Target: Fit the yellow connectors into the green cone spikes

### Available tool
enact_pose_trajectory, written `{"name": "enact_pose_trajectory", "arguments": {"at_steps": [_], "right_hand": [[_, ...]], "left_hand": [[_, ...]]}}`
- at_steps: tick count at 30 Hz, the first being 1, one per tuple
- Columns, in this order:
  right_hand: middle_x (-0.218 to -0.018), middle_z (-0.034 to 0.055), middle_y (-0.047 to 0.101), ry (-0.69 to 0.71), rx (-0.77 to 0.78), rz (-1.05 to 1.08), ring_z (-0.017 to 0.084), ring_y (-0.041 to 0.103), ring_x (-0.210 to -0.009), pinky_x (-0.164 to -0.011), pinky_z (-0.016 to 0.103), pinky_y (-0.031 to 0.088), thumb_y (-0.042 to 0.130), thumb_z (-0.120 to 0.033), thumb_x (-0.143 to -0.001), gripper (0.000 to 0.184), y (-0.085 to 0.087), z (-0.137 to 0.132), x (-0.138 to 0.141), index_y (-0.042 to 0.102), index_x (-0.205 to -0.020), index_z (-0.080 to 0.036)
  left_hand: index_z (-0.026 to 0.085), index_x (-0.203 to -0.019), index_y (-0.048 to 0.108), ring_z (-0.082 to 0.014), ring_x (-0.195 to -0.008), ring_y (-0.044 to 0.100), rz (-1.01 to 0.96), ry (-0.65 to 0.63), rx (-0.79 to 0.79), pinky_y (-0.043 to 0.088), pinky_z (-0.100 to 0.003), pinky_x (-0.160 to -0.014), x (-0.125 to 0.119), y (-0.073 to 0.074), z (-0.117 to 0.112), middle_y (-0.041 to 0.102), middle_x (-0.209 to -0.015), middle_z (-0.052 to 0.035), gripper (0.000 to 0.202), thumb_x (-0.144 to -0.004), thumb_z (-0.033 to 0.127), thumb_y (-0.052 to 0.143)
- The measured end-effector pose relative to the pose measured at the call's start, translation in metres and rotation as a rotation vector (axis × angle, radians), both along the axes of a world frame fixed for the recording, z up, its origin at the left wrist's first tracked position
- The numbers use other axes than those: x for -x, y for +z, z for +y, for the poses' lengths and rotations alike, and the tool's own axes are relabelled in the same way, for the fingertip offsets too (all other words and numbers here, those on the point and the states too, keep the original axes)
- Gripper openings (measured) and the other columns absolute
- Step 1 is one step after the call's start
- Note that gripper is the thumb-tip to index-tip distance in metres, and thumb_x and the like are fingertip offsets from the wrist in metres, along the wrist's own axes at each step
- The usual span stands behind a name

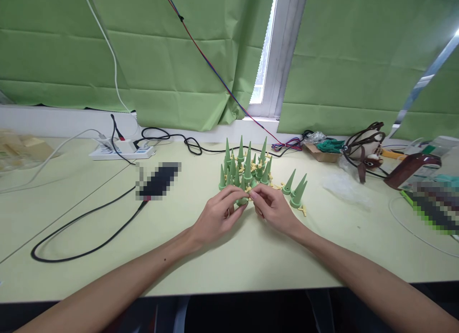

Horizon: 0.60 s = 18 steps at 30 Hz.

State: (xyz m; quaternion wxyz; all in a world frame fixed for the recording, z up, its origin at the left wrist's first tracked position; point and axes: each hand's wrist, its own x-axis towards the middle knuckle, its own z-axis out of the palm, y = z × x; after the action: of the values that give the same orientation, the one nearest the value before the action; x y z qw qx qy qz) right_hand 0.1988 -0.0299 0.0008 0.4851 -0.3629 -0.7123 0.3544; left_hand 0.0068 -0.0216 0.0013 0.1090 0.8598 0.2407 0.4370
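Observation:
In the head view my left hand (219, 213) is closed around the base of a green cone (242, 201), partly hidden by the fingers. My right hand (274, 209) is pinched beside it, its fingertips meeting at a small yellow piece (249, 191) right by the cone. A crowded group of upright green cones (248, 163), with yellow pieces among them, stands just beyond both hands. To the right of my right hand are several more cones (299, 193), and a loose yellow T-shaped piece (303, 210) lies by them.
A power strip (122, 150) with plugs sits at the back left, near a blurred dark device (159, 180) on a looping black cable (89, 256). At the right are clear plastic wrap (346, 187), a cardboard box (321, 153) and a brown-and-white case (412, 170).

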Motion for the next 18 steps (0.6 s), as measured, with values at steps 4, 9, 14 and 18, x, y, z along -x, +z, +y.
{"name": "enact_pose_trajectory", "arguments": {"at_steps": [4,9,14,18], "right_hand": [[-0.054,-0.0055,0.045,-0.009,0.004,0.008,0.009,0.040,-0.046,-0.047,0.024,0.034,0.051,-0.048,-0.098,0.033,-0.0003,-0.0002,0.0002,0.055,-0.080,-0.019],[-0.055,-0.0055,0.045,-0.045,0.002,0.040,0.009,0.042,-0.045,-0.046,0.024,0.036,0.051,-0.045,-0.099,0.031,-0.0014,-0.0004,0.0001,0.055,-0.082,-0.019],[-0.057,-0.0055,0.046,-0.080,-0.021,0.089,0.008,0.044,-0.046,-0.046,0.022,0.037,0.052,-0.041,-0.099,0.028,-0.0011,-0.0009,0.0004,0.056,-0.083,-0.019],[-0.057,-0.0061,0.045,-0.080,-0.026,0.134,0.008,0.044,-0.045,-0.045,0.022,0.036,0.052,-0.040,-0.099,0.026,-0.0016,-0.0005,0.0010,0.056,-0.084,-0.019]], "left_hand": [[0.021,-0.112,0.059,-0.0011,-0.051,0.045,-0.018,0.005,-0.009,0.045,-0.019,-0.052,-0.0006,0.0002,0.0004,0.057,-0.108,-0.0059,0.020,-0.094,0.013,0.055],[0.020,-0.106,0.051,-0.0025,-0.050,0.043,-0.058,0.127,0.124,0.038,-0.018,-0.047,0.0006,-0.0011,0.0003,0.052,-0.092,0.0009,0.020,-0.090,0.022,0.063],[0.017,-0.079,0.053,-0.0067,-0.052,0.042,-0.040,0.200,0.193,0.035,-0.020,-0.050,-0.0009,0.0009,0.0004,0.050,-0.067,0.0044,0.020,-0.090,0.030,0.063],[0.015,-0.067,0.060,-0.0079,-0.053,0.043,-0.024,0.174,0.298,0.035,-0.022,-0.051,-0.0040,0.0030,0.0006,0.055,-0.062,0.0015,0.030,-0.092,0.032,0.060]]}}
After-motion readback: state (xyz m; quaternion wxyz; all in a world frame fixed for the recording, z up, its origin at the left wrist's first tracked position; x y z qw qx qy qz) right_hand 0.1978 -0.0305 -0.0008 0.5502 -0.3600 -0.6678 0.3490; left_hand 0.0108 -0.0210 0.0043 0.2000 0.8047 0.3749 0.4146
